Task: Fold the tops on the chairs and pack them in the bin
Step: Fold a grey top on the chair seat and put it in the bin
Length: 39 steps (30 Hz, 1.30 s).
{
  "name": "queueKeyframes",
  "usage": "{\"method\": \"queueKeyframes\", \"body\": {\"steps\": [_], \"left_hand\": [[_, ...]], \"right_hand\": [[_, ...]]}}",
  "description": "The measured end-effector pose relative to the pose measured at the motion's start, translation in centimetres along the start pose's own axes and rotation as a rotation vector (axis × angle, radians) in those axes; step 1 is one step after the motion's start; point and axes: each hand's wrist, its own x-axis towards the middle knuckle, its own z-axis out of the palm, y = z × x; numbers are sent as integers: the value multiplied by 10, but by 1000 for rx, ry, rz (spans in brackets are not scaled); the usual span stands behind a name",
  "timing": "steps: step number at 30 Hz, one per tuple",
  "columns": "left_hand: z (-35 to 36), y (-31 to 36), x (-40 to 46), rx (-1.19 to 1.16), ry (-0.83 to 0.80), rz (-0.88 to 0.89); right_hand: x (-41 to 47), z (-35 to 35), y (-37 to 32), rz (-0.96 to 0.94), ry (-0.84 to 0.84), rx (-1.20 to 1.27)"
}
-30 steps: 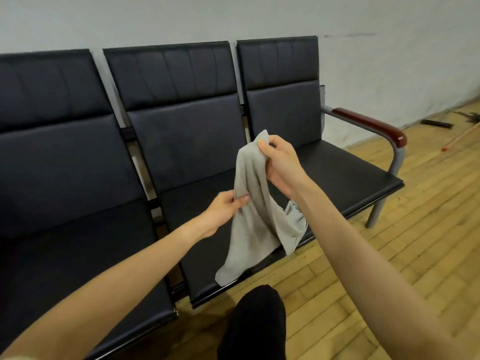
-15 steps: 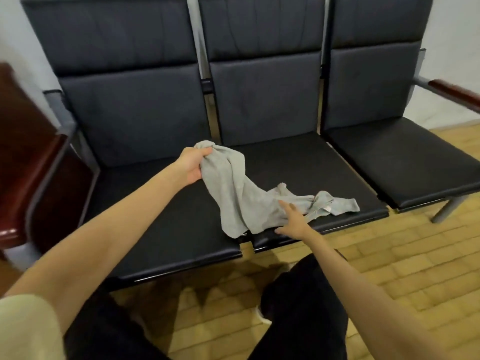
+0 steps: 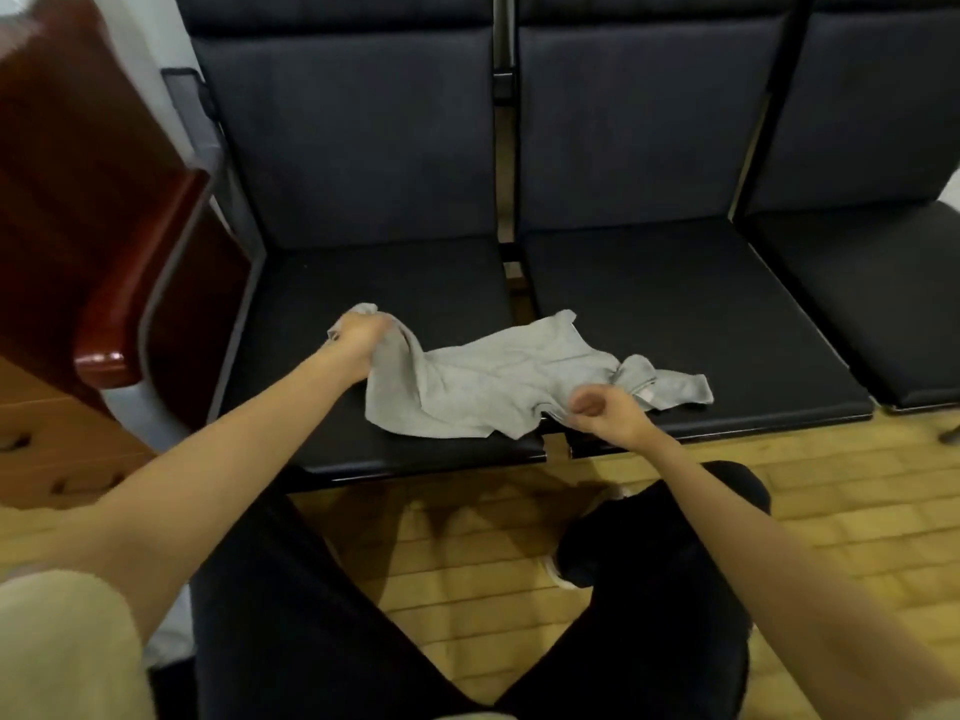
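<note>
Left hand (image 3: 361, 332) grips one bunched end of the light grey soft knit top (image 3: 483, 387), fingers curled round the cloth, low over the left black padded seat cushion (image 3: 395, 283). Right hand (image 3: 605, 410) curled at the near hem of the same garment, apparently pinching the edge; frame slightly blurred, so exact contact uncertain.

Position of garment: lying rumpled across the gap between the left seat and the middle black padded seat cushion (image 3: 675, 283), one end trailing right with a small pale label showing. Not yet flattened; no fold made.

Handling, judged:
- thin jersey, very light, limp; will sag and bunch wherever unsupported
- no stiffness, so it keeps only the shape the seat gives it
- vinyl-looking cushion probably lets it slide easily; gap between cushions may swallow a fold line
- not fragile; a firm pinch is safe

Where to take hold: at shoulders or at both hem corners, hands well apart, pull taut and lay flat on a single cushion before folding

Bin not in view. Dark red wooden armrest (image 3: 104, 304) at left
</note>
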Motion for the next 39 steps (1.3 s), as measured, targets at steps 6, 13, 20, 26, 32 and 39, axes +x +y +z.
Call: {"method": "queueKeyframes", "body": {"steps": [6,13,20,26,32,39], "left_hand": [[84,-28,-30,805,-99,392],[212,-51,-61,861,-637,778],[293,-62,-48,916,-498,921],[307,-72,-33,965,-496,930],[271,-47,-29,223,-449,386],[165,-10,-58,-186,-516,207]], "right_hand": [[-13,-56,35,233,432,48],[-3,-91,93,463,298,-62],[0,-91,110,357,181,-253],[1,-96,115,250,231,-293],[-11,-112,88,91,470,-67],[-24,-118,15,-185,421,85]]}}
